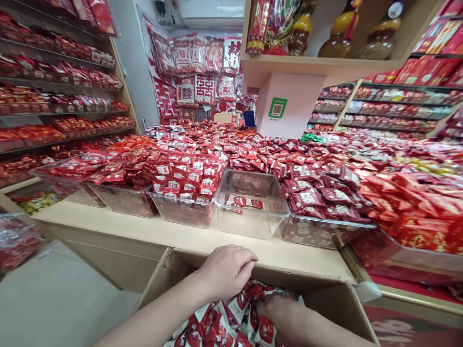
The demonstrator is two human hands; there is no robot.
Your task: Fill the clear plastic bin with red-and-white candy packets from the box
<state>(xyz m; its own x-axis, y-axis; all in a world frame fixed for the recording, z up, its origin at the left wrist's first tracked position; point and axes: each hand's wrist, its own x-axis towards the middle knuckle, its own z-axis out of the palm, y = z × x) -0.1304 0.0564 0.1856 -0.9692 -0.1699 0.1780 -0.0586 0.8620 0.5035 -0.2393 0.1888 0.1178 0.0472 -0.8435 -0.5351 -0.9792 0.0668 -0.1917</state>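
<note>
Before the bench (188, 237), a cardboard box (325, 301) is stocked with wrapped candies (220, 331), right hand (284, 311) buried, left hand (231, 271) curled above, both grips hidden, while one clear bin (249, 225) is barely filled.

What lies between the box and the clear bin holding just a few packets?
A strip of pale counter lies between the box and the bin, as the head view shows.
</note>
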